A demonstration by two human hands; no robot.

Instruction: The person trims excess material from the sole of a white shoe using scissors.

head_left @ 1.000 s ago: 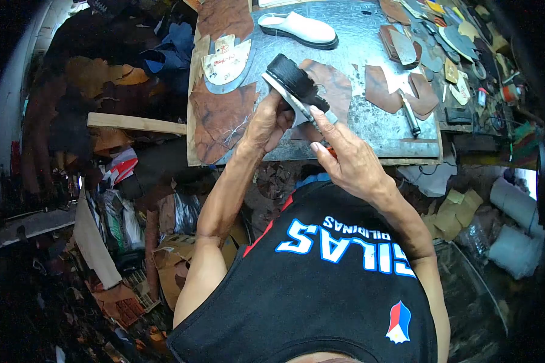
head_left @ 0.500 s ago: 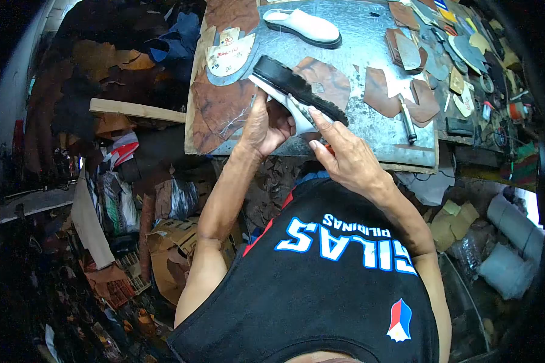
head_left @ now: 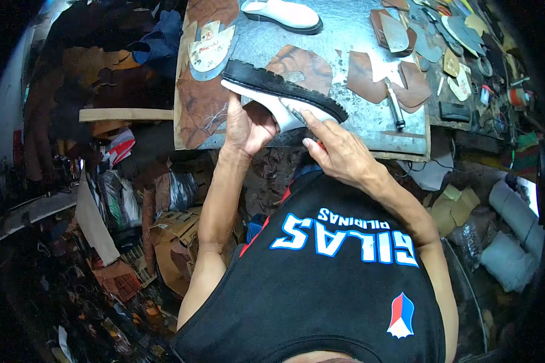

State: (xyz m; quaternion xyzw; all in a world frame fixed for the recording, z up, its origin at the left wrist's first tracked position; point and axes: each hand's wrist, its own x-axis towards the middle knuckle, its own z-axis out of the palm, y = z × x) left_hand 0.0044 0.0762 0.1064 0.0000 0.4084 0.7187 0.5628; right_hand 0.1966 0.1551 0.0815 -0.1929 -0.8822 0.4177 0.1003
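Observation:
A white clog (head_left: 280, 107) with a thick black ridged sole is held tilted on its side above the front of the metal-topped table (head_left: 360, 130), its sole facing away from me. My left hand (head_left: 248, 128) grips its left end, thumb near the sole edge and fingers curled at the opening. My right hand (head_left: 342, 148) is closed around a slim metal-bladed tool (head_left: 298, 115), whose tip meets the white upper just below the sole. A bit of orange-red shows under those fingers, probably the handle. Another white clog (head_left: 287, 13) rests sole-down at the table's back.
Brown leather pieces (head_left: 301, 68) and marked pattern templates (head_left: 212, 48) lie around the clog. A dark-handled tool (head_left: 396, 109) sits near the right front edge. Several tools and scraps crowd the right bench. A wooden plank (head_left: 127, 114) juts out at left.
The held clog has turned closer to level and shifted left in view, with both hands moving along. The tool stays at the upper. The whole view has shifted slightly.

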